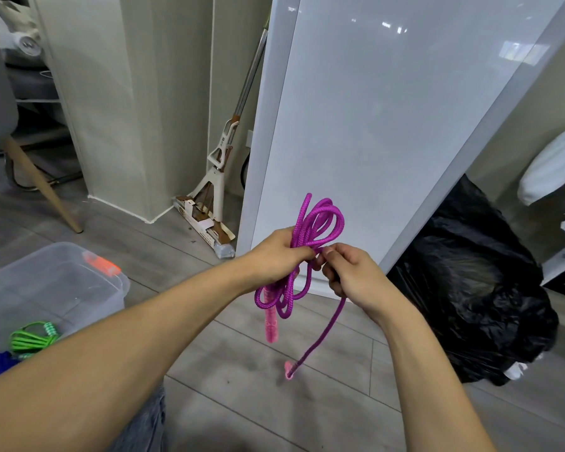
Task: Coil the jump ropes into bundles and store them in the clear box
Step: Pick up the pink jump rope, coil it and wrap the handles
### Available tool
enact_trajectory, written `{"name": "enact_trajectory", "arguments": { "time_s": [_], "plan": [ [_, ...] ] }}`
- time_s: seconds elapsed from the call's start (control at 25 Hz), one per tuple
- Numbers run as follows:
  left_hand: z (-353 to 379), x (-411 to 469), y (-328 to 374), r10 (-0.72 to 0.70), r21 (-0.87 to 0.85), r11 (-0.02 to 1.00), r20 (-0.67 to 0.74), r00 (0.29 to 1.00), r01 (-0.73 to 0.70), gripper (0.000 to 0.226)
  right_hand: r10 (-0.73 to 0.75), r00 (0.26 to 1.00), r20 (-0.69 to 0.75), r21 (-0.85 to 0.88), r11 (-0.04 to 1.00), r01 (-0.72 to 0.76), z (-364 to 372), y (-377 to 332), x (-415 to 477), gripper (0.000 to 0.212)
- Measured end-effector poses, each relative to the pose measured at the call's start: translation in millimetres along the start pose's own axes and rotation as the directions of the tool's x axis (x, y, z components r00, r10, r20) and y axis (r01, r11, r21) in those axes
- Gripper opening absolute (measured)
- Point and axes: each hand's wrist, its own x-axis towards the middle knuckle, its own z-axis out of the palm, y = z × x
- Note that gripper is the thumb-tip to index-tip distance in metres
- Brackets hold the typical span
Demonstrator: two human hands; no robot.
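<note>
Flanking the purple rope (317, 223): clear box (49, 282) (left), black bag (470, 288)

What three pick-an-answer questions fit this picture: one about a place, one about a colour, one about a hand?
1. Where is the clear box?
A) on the floor, at the left
B) on a shelf
C) on a chair

2. What colour is the rope being coiled?
A) yellow
B) purple
C) white

3. What is the left hand doing?
A) hanging empty
B) holding a mop
C) gripping the rope

Answers:
1 A: it sits on the grey floor at the left.
2 B: its loops are purple.
3 C: its fingers wrap round the bunched loops, and the right hand pinches the rope beside it.
</note>
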Motion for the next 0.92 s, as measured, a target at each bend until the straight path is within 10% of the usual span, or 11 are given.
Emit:
{"name": "enact_trajectory", "arguments": {
  "time_s": [0.28,0.44,0.92],
  "plan": [
    [-10.0,-0.3,-1.7,-0.013,0.172,0.985,0.075,0.997,0.000,0.010,-0.002,1.000,-0.013,-0.033,0.999,0.001,4.0,2.1,1.6,0.027],
    [-13.7,2.5,-2.2,-0.097,-0.130,0.986,0.076,0.992,0.106,0.010,-0.021,0.999,-0.043,-0.052,0.998,0.019,2.1,-0.9,3.1,0.027],
    [-33.0,23.2,-18.5,-0.113,-0.034,0.993,-0.401,0.909,0.109,0.008,0.027,0.998,-0.049,-0.303,0.952,-0.041,-20.2,0.4,-6.7,0.028]
  ]
}}
